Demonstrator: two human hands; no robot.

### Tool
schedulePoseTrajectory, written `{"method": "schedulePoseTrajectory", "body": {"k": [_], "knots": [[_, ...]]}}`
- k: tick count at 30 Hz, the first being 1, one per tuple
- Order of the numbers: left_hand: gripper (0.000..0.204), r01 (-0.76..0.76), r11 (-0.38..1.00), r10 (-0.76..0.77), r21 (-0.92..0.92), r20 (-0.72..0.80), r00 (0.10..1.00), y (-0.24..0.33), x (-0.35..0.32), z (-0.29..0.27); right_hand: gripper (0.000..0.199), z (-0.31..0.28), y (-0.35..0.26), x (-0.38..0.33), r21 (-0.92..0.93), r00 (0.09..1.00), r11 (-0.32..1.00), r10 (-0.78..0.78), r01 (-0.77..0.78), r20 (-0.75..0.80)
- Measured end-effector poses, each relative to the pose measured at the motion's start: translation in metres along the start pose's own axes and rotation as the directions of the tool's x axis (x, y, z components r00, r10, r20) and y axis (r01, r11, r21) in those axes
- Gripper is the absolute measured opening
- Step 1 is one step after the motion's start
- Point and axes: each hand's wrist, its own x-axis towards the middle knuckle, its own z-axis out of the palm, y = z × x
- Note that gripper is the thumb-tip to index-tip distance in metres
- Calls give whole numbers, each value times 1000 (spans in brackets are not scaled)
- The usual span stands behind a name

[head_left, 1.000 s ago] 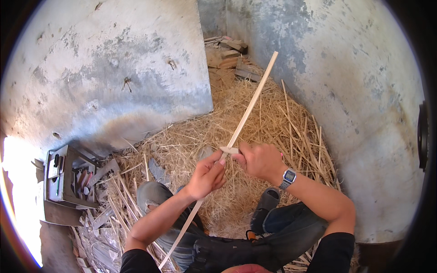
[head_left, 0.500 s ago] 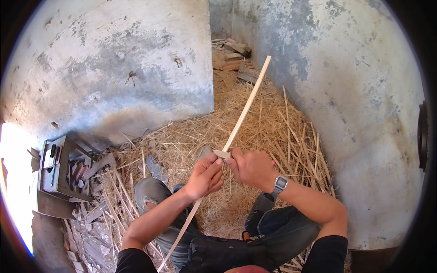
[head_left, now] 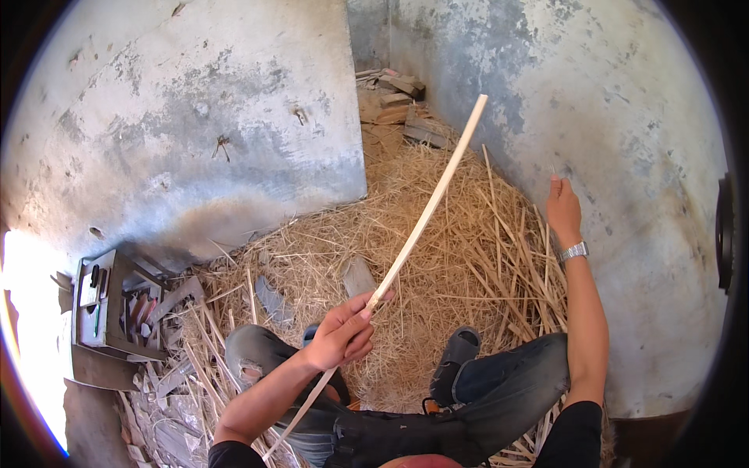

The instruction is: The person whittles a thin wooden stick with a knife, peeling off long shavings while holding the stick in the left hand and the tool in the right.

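While my left grip (head_left: pixel 339 335) is clamped around the pale strip (head_left: pixel 434 203), whose long axis runs through it from one o'clock to seven, my right grip (head_left: pixel 563 208) sits well apart at two o'clock, pinched together, possibly on something I cannot make out.

A pale cream strip (head_left: pixel 437 200) shows against golden straw (head_left: pixel 328 242), with faded blue jeans (head_left: pixel 511 374), black sleeves (head_left: pixel 573 433), a silver watch (head_left: pixel 574 251) and walls (head_left: pixel 195 93) mottled white and blue-grey.
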Motion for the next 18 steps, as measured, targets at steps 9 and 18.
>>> {"method": "schedulePoseTrajectory", "body": {"k": [9,18], "knots": [[37,-62,983,97,175,-195,976,-15,27,-8,41,-28,-96,-68,419,900,798,-413,433,-142],[43,-95,921,181,378,-198,963,-15,38,5,48,-13,-153,-160,461,709,756,-630,464,319]]}}
